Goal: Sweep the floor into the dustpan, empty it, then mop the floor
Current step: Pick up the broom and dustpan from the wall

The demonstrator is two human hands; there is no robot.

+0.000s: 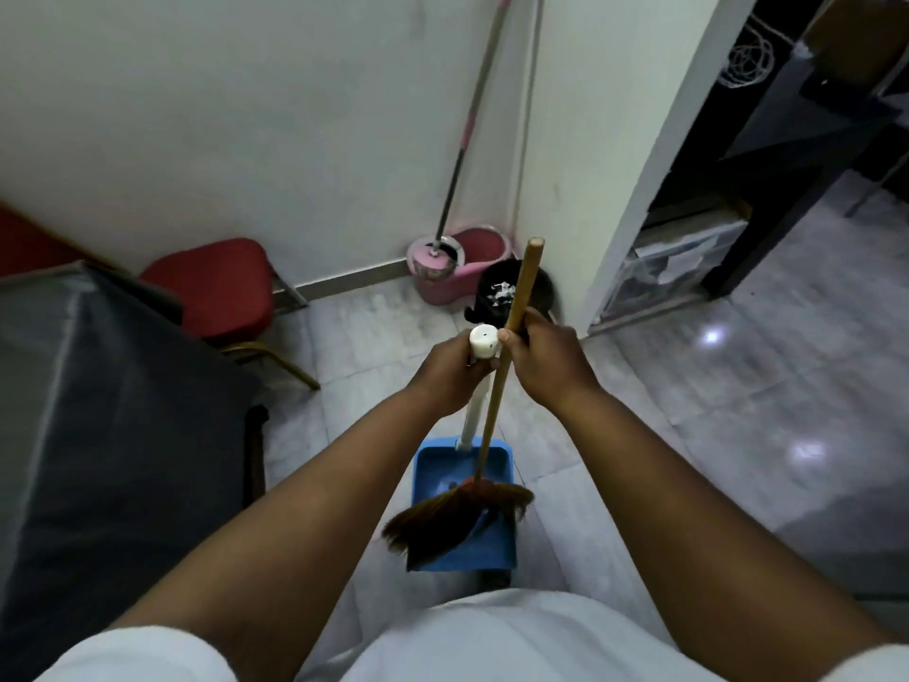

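Note:
My left hand (455, 374) grips the white upright handle (482, 342) of a blue dustpan (462, 534), which sits low in front of me over the pale tiled floor. My right hand (546, 359) grips the wooden stick (521, 287) of a broom whose brown bristles (452, 516) lie across the dustpan's tray. In the corner ahead a mop (467, 130) with a pink and grey handle leans on the wall, its head in a pink spin bucket (457, 265). A black bin (506, 292) with white scraps inside stands next to the bucket.
A red padded chair (216, 287) stands by the wall at the left. A table under a dark cloth (98, 411) fills the left side. A white wall corner (639, 164) rises at the right, with clear storage boxes (674, 268) and a dark frame beyond it.

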